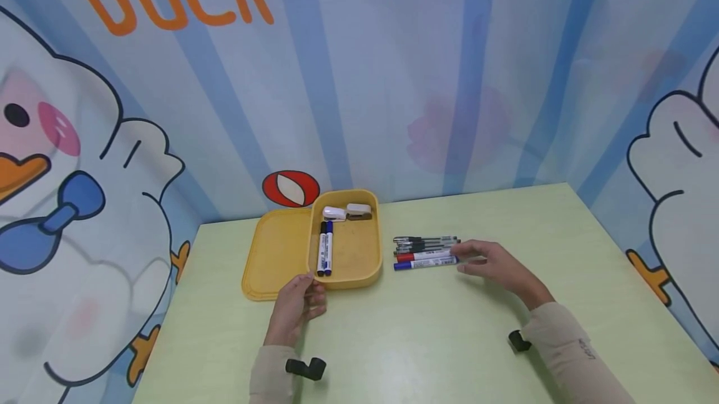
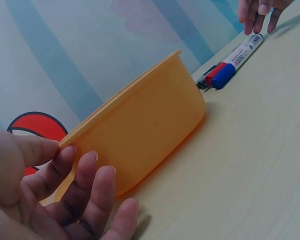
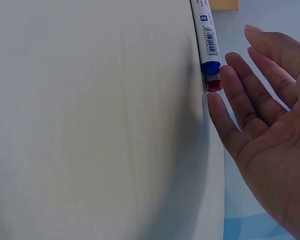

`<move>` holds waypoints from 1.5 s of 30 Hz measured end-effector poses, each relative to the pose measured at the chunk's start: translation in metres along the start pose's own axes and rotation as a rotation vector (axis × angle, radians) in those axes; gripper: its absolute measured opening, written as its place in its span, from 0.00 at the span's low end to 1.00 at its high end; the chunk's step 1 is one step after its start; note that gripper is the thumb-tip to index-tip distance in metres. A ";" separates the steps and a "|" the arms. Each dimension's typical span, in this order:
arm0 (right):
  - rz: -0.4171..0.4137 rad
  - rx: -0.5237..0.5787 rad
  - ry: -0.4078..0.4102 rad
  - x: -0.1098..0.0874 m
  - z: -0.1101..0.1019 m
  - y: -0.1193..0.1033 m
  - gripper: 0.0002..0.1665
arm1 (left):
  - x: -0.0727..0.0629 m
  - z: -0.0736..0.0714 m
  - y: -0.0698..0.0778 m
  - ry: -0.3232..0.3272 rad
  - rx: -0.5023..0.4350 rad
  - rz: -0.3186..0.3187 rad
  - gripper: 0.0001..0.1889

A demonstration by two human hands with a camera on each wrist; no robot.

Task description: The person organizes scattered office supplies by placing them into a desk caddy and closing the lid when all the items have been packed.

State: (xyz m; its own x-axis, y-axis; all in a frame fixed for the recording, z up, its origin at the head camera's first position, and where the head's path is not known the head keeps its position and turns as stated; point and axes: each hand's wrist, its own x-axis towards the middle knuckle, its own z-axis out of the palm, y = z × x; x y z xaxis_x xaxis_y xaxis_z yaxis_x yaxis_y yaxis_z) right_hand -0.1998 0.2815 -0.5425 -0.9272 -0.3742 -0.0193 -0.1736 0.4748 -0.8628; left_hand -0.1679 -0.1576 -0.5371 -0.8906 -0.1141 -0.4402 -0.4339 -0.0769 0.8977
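Observation:
A yellow plastic box (image 1: 359, 273) stands on the table with two markers (image 1: 325, 248) and two small white-topped items (image 1: 346, 211) in it. My left hand (image 1: 296, 309) pinches the rim at the box's near left corner; in the left wrist view the thumb is on the rim and the fingers are along the outer wall. To the right of the box lie a blue-capped marker (image 1: 425, 263), a red-capped marker (image 1: 421, 256) and several black pens (image 1: 425, 241), side by side. At their right ends is my right hand (image 1: 497, 263), fingers extended and loosely bent, nothing held.
The yellow lid (image 1: 275, 254) lies flat at the left, partly under the box. Behind the pale table (image 1: 404, 341) hangs a striped blue curtain (image 1: 382, 79) with duck pictures. A black wrist camera sits on each sleeve.

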 end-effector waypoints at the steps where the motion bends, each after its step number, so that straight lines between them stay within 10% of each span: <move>1: -0.001 0.000 -0.001 0.000 0.000 0.000 0.24 | 0.000 0.000 0.000 0.000 0.000 0.001 0.16; 45: 0.026 -0.161 0.070 0.008 0.011 0.001 0.17 | -0.001 -0.001 0.001 -0.011 -0.017 0.001 0.17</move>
State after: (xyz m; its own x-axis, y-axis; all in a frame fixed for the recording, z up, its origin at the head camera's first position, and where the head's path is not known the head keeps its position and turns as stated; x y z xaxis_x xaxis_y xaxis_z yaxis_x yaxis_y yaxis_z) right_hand -0.2037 0.2704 -0.5488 -0.9519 -0.3064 -0.0002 -0.1952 0.6068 -0.7705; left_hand -0.1672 -0.1590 -0.5363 -0.8927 -0.1033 -0.4387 -0.4304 -0.0932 0.8978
